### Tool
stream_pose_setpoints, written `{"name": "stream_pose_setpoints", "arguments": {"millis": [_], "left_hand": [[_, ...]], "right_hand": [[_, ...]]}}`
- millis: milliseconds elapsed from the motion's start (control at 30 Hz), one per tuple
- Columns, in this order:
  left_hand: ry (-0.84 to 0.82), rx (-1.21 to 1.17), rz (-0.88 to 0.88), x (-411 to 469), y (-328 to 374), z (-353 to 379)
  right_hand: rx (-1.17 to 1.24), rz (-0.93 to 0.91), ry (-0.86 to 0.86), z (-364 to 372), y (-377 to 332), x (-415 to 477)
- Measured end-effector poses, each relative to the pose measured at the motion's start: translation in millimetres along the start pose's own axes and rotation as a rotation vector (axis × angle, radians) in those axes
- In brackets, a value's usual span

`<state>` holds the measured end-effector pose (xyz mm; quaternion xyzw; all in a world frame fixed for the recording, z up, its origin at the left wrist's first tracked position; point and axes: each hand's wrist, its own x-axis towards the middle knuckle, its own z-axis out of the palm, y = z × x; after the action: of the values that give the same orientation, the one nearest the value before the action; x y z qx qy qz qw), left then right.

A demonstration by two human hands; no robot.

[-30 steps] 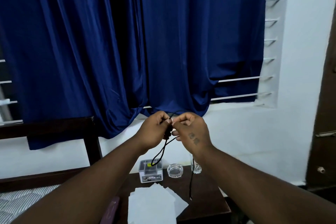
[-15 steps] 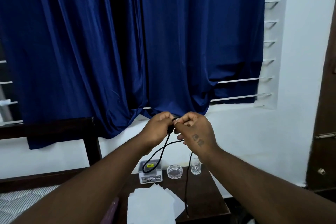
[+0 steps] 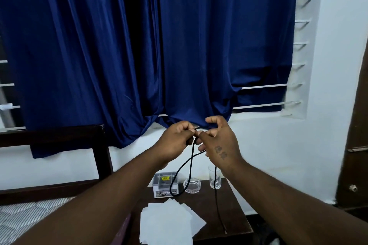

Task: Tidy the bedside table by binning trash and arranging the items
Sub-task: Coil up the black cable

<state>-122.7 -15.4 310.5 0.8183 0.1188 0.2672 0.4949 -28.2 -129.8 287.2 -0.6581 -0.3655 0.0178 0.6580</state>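
— Both hands are up in front of the blue curtain (image 3: pixel 209 45), see? Left hand (image 3: pixel 175 141) and right hand (image 3: pixel 221 145), almost knuckle to knuckle, with one black cord (image 3: pixel 192 156) between them.

— Just the one cord?

— One. The left hand's fingers are curled in, thumb and forefinger nipping it. The right hand pinches it just beside that, forefinger crooked up above.

— Where does it run?

— A loop drops from the hands, crosses itself once and hangs in front of the box. One loose tail falls from under the right hand, past the glass, down over the near right part of the tabletop (image 3: pixel 203 201). Whether its tip touches the wood, I can't tell.

— What's on the tabletop?

— Three things in a row at the back. There's one small clear box (image 3: pixel 164 185) with a yellow label on the left, one glass ashtray (image 3: pixel 192 185) in the middle and one drinking glass (image 3: pixel 215 179) on the right. Each stands apart from the next.

— And nearer us?

— White paper sheets (image 3: pixel 169 223), overlapping in a loose heap at the near left. There are several, but they cover each other too much to count.

— Around it?

— One dark bed frame (image 3: pixel 51 135) on the left with a striped mattress (image 3: pixel 25 217), white window bars (image 3: pixel 264 85) showing beside the curtain, and one brown door (image 3: pixel 358 155) far right.
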Motion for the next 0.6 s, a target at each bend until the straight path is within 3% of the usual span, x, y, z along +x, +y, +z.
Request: {"name": "stream_pose_setpoints", "arguments": {"millis": [367, 600], "left_hand": [[-0.06, 0.118, 0.005, -11.9, 4.4, -2.5], [-0.111, -0.232, -0.161, -9.2, 15.5, -5.2]], "right_hand": [[-0.488, -0.225, 0.065, -7.9, -3.8, 2.9], [-0.353, -0.241, -0.033, -15.3, -1.4, 11.4]]}}
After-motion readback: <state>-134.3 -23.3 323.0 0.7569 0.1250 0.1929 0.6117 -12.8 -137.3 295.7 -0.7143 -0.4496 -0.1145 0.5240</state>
